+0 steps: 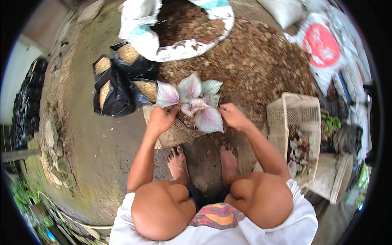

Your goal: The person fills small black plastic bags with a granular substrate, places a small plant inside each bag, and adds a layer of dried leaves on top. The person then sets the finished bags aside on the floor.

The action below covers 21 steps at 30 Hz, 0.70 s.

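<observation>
A leafy plant (196, 102) with broad pink and silver-green leaves stands before me, rooted in brown bark-like mix in what looks like a dark planting bag (183, 123). My left hand (163, 118) has its fingers curled at the bag's left side, their tips partly hidden under a leaf. Opposite it, my right hand (233, 115) pinches at the right side, beside the lowest large leaf. Leaves cover most of the bag's rim, so the exact grip is hard to see. Under the plant lies a tan woven sack or mat (174, 136), near my bare feet.
Black planting bags (121, 88) filled with husk-like material stand at left. A pile of brown mulch (254, 58) spreads ahead, beside an open white sack (180, 55). At right, a cream plastic crate (286, 114) holds small plants. Stuffed sacks (321, 46) line the far right.
</observation>
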Tool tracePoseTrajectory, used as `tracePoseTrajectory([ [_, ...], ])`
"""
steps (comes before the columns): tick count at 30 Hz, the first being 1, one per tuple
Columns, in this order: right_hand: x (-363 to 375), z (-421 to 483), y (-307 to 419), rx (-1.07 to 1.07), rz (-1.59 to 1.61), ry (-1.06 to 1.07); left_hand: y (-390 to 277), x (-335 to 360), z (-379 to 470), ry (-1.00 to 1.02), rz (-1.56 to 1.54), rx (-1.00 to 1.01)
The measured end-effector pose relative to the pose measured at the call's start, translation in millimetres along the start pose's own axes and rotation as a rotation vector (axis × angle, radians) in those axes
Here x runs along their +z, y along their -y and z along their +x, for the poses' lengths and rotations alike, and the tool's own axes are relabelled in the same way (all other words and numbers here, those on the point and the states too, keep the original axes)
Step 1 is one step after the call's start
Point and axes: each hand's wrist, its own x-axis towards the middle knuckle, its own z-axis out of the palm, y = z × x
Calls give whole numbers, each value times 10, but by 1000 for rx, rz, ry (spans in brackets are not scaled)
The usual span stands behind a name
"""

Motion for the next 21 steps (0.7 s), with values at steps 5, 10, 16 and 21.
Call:
tracePoseTrajectory([
  [5, -651, -1140, 282, -207, 145, -176, -805, -200, -2, 255, -218, 197],
  [10, -1189, -3174, 274, -268, 271, -548, -1503, -124, 236, 183, -26, 470],
  [16, -582, -6048, -611, -243, 518, -1443, -2049, 475, 493, 531, 146, 545],
  [21, 465, -7380, -1290, 7, 760, -1848, -2627, 1406, 290, 770, 273, 562],
])
